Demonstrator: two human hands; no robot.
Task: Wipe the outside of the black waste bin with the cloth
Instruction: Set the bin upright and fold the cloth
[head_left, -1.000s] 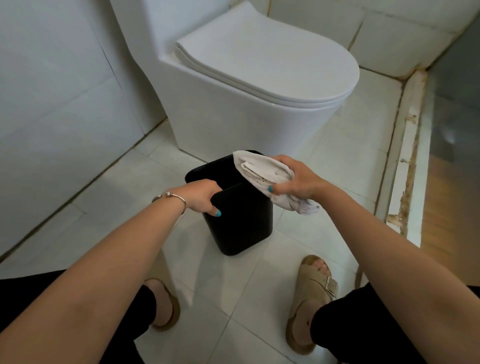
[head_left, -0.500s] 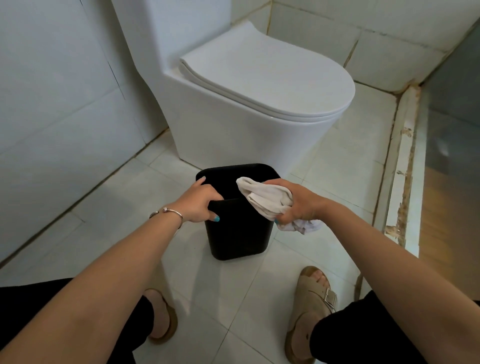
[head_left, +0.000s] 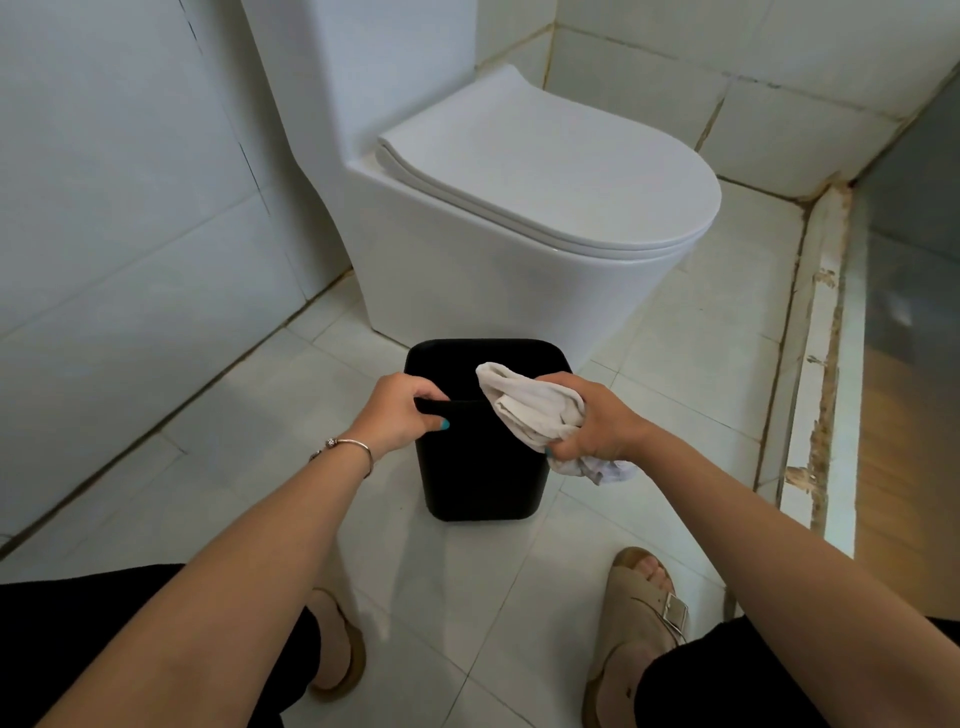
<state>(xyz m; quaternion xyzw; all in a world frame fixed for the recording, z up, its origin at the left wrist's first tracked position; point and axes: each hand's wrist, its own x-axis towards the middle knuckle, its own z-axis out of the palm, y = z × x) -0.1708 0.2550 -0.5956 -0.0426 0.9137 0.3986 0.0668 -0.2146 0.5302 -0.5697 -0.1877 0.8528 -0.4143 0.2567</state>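
Black waste bin (head_left: 483, 467) stands upright on the floor (head_left: 519, 597) in front of the toilet (head_left: 519, 218), now squarer to the view than a second ago, when it sat tilted; left hand (head_left: 397, 413) still grips the near-left rim, fingers curled over the edge; right hand (head_left: 597, 421) holds the bunched cloth (head_left: 524, 405), fingers closed round it, lower against the bin's right rim than before.

Black waste bin (head_left: 480, 467): near rim's right part hidden behind cloth (head_left: 524, 408). Left hand (head_left: 397, 415) fingertips hidden inside rim, 9 o'clock.
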